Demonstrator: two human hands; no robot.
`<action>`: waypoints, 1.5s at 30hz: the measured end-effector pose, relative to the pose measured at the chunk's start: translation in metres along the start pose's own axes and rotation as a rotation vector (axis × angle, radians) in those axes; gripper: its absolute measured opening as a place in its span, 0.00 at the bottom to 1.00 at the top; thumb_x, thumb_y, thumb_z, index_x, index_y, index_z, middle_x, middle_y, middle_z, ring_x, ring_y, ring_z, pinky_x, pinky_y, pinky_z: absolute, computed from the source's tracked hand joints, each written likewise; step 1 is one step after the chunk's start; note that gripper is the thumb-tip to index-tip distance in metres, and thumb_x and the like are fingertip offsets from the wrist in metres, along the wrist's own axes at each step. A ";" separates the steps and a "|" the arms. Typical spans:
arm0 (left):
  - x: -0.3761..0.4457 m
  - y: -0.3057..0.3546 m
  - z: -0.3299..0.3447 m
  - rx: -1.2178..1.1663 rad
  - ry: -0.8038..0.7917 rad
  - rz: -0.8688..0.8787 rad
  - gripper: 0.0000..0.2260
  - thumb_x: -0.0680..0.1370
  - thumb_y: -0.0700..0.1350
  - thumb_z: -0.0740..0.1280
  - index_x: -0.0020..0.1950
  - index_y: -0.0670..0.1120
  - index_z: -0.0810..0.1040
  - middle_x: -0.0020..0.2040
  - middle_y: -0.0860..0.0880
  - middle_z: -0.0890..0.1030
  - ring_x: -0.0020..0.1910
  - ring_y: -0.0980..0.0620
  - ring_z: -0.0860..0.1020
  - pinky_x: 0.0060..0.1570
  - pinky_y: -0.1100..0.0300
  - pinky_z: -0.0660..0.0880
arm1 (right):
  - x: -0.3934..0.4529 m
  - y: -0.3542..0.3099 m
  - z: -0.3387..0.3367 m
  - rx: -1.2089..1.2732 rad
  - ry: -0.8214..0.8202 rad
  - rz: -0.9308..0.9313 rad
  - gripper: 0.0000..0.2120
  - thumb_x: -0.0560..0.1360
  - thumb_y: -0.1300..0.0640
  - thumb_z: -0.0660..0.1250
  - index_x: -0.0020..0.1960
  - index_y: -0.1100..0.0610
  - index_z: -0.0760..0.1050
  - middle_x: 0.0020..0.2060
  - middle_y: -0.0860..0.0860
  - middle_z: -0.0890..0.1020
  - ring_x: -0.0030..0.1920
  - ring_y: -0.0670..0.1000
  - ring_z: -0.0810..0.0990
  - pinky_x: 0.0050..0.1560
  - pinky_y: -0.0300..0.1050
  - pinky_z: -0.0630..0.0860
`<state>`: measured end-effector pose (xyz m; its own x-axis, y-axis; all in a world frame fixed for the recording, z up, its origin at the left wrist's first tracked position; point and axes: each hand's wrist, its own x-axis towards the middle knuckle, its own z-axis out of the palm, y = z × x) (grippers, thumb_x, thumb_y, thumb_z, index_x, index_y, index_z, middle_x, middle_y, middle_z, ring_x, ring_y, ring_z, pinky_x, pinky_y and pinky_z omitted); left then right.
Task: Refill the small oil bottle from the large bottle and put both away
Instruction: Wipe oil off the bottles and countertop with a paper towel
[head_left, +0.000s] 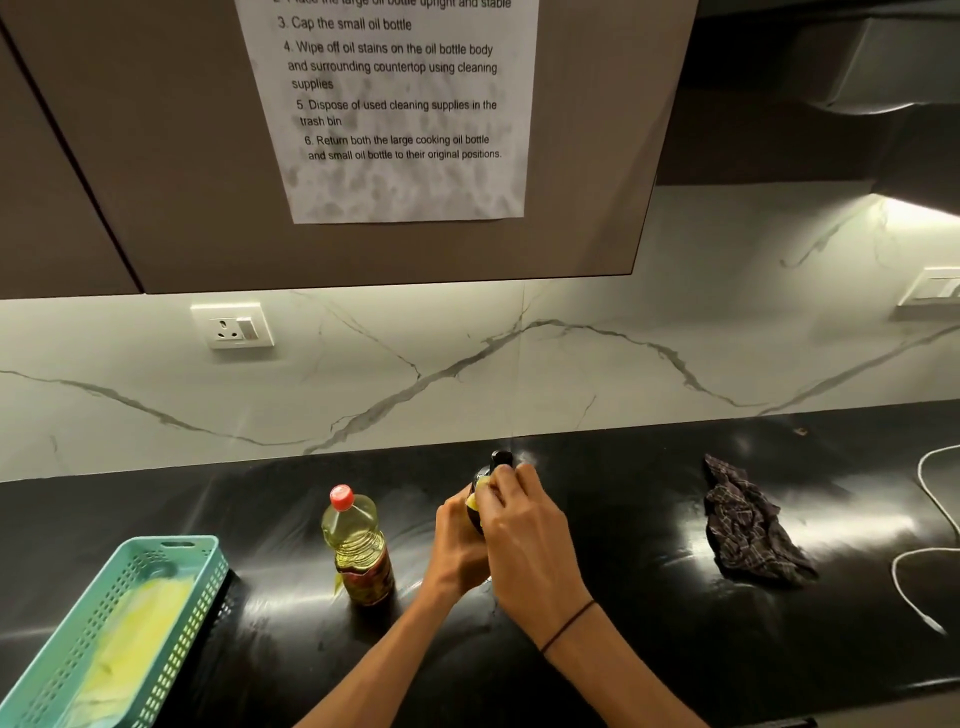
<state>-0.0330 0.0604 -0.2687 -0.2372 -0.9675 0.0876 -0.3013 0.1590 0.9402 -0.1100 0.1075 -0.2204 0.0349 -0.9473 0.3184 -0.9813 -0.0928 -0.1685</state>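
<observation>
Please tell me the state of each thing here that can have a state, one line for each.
Large bottle: upright, red cap on, partly full.
Small bottle: upright, cap on, gripped by both hands.
Left hand: holds the small bottle.
Right hand: presses a yellow wipe on it.
Basket: holds yellow cloths.
Rag: crumpled.

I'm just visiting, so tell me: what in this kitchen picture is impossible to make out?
- Small dark bottle, head view: its body and oil level are hidden by the left hand and right hand.
- Yellow thing pressed against it: too covered by fingers to name.
- Instruction sheet: its top steps are cut off by the frame edge.
- Large bottle: label print is too small to read.
</observation>
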 end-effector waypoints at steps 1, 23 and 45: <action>-0.002 0.002 0.003 -0.020 0.010 -0.017 0.21 0.78 0.36 0.74 0.44 0.60 0.68 0.42 0.56 0.73 0.40 0.59 0.74 0.40 0.70 0.77 | 0.002 -0.015 0.004 -0.045 -0.047 0.036 0.16 0.65 0.53 0.82 0.50 0.55 0.84 0.47 0.53 0.84 0.51 0.49 0.83 0.52 0.41 0.81; 0.009 -0.024 -0.001 0.030 0.053 0.064 0.17 0.63 0.44 0.79 0.47 0.54 0.78 0.39 0.48 0.83 0.38 0.47 0.84 0.40 0.51 0.85 | 0.137 0.038 -0.064 0.264 -0.456 0.279 0.10 0.79 0.55 0.69 0.58 0.58 0.79 0.51 0.54 0.81 0.55 0.54 0.79 0.60 0.50 0.77; 0.010 -0.017 -0.004 -0.253 -0.300 0.059 0.15 0.69 0.31 0.75 0.53 0.39 0.80 0.47 0.40 0.85 0.46 0.31 0.83 0.42 0.36 0.85 | 0.119 0.064 -0.058 0.810 -0.805 -0.356 0.12 0.79 0.70 0.67 0.50 0.56 0.84 0.56 0.61 0.83 0.60 0.61 0.81 0.63 0.54 0.79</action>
<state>-0.0267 0.0472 -0.2827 -0.5176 -0.8520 0.0790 -0.0512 0.1231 0.9911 -0.1793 0.0063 -0.1386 0.6726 -0.7223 -0.1610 -0.4982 -0.2812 -0.8202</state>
